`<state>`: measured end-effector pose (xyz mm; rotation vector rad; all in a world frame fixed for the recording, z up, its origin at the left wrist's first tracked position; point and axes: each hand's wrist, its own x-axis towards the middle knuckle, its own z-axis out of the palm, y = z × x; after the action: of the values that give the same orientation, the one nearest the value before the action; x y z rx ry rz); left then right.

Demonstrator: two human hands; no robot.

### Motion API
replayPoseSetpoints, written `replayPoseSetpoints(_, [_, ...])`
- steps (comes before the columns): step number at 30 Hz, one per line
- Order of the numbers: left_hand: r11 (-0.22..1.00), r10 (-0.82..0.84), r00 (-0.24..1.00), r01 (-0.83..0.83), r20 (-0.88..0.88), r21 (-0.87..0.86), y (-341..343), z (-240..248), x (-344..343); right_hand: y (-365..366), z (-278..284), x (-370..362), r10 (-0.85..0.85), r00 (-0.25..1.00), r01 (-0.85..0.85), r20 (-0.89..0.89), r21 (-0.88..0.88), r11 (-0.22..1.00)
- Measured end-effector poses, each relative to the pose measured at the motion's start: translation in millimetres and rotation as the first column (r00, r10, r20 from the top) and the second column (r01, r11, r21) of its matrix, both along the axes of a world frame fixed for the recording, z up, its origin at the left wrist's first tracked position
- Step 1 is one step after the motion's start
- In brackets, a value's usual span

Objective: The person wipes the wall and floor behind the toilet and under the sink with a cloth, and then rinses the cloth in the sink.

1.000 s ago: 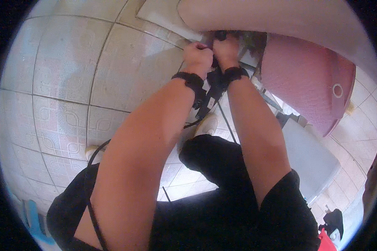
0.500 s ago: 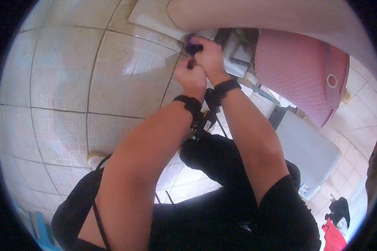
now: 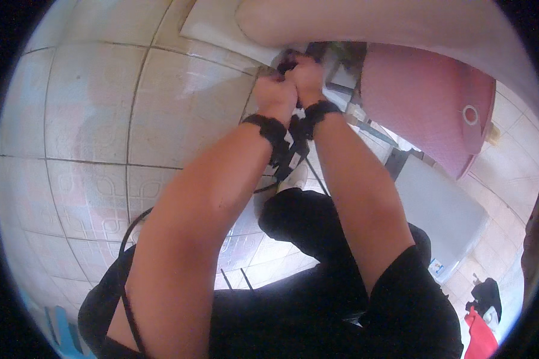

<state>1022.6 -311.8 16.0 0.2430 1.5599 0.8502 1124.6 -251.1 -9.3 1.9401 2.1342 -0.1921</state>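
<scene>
My left hand (image 3: 276, 96) and my right hand (image 3: 308, 78) are pressed together at the upper middle, just below a large pale curved form (image 3: 371, 24). Both are closed on a small dark purple thing (image 3: 289, 61). It looks bunched up, and most of it is hidden by the fingers. Motion blur keeps me from telling its kind. Each wrist carries a black band with a small dark device.
A pink quilted piece with a metal ring (image 3: 422, 102) hangs at the right. Below it lies a grey-white flat-topped box (image 3: 440, 209). Red cloth (image 3: 480, 335) and a blue plastic item (image 3: 66, 332) sit in the lower corners. Pale tiles (image 3: 96, 107) fill the left.
Both hands have shifted slightly to the right, still together around the dark purple thing. Less of that thing shows now.
</scene>
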Motion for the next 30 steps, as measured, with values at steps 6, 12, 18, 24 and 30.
replayPoseSetpoints(6, [0.997,0.034,0.986,-0.023,0.165,-0.072,-15.1,41.0,-1.5,-6.2,39.4,-0.8,-0.034,0.998,0.022,-0.058,-0.206,0.978])
replayPoseSetpoints(12, [0.978,0.174,0.939,-0.201,0.296,0.062,35.1,33.4,21.4,43.1,33.7,43.6,-0.112,0.991,0.097,0.077,0.171,0.98])
replayPoseSetpoints(18, [0.91,0.249,0.603,-0.414,0.758,0.03,56.8,0.1,31.9,82.0,76.0,-11.7,0.073,0.996,-0.083,0.045,0.308,0.948])
replayPoseSetpoints(24, [0.969,0.165,0.507,-0.242,0.846,-0.044,34.6,17.3,26.3,108.5,50.4,-9.6,0.233,0.972,-0.228,0.026,0.327,0.917])
replayPoseSetpoints(30, [0.991,0.11,0.632,-0.131,0.767,-0.034,28.4,8.4,15.3,114.9,33.0,-7.5,0.264,0.964,-0.249,0.001,0.34,0.907])
